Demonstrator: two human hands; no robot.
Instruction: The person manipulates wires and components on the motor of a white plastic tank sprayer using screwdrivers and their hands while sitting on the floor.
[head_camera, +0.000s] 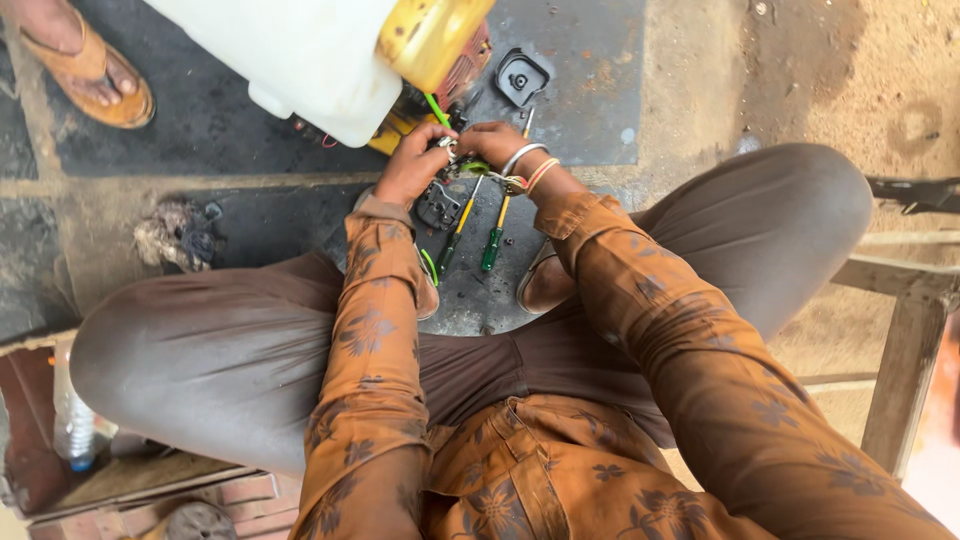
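Observation:
My left hand (412, 162) and my right hand (497, 145) meet over a small black engine part (438, 207) at the base of a machine with a white tank (290, 55) and a yellow engine cover (432, 35). Both hands have fingers closed on small pieces there, beside a green tube (436, 108); what exactly they grip is hidden. Two screwdrivers with green handles (491, 248) lie on the dark mat (590, 90) just below my hands, between my feet.
A black cover part (521, 76) lies on the mat right of the machine. Another person's sandalled foot (85, 68) stands at top left. A rag pile (178, 232) lies left. A plastic bottle (72, 420) sits lower left, wooden stool legs (905, 350) at right.

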